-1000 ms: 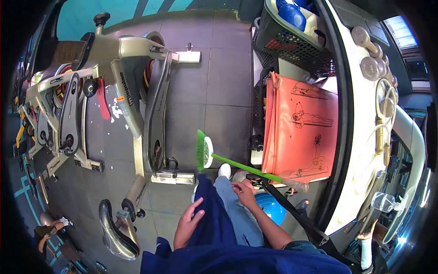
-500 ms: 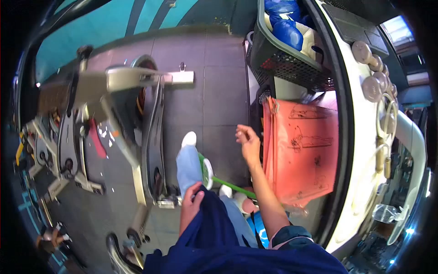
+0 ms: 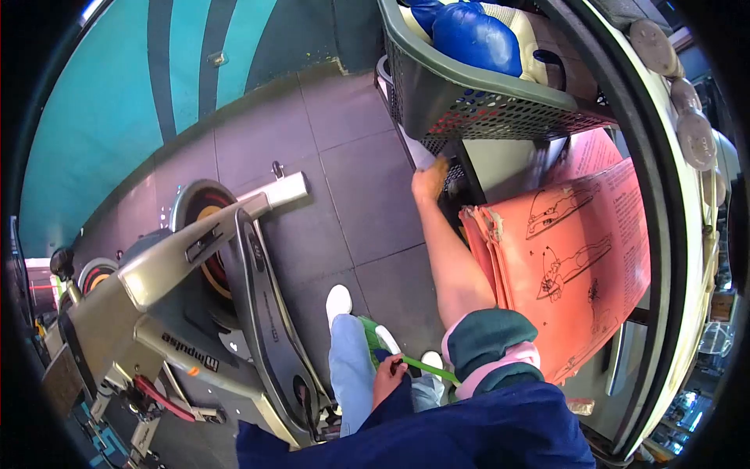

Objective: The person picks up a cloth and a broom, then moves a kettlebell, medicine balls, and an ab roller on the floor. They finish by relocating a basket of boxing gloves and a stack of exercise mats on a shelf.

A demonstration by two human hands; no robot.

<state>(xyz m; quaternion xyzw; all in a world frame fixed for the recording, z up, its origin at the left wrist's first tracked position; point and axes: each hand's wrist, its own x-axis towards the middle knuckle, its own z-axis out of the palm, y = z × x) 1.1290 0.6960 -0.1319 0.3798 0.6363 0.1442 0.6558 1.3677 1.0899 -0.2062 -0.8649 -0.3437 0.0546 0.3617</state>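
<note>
My right hand (image 3: 430,181) is stretched forward, its fingers curled at the near edge of a small black mesh basket (image 3: 455,178) under the shelf. Its fingertips are partly hidden there. Low by my legs, my left hand (image 3: 388,381) is closed, next to a thin green stick (image 3: 426,367). A bit of dark blue shows at its fingers, but I cannot tell what it holds. The stick runs from a green-and-white piece (image 3: 379,334) between my feet. Right of my right forearm hang folded orange mats (image 3: 562,266) with printed exercise figures.
A large dark grey basket (image 3: 469,86) holds blue boxing gloves (image 3: 476,39) above the mats. On my left stands an exercise bike (image 3: 211,250) with its frame jutting over the tiled floor. Round dumbbells (image 3: 695,141) lie on the white ledge at right. A teal wall (image 3: 101,133) rises ahead.
My right hand has reached forward to the small black basket. My left hand has moved right, to beside the green stick. The view has come closer to the wall and the large basket.
</note>
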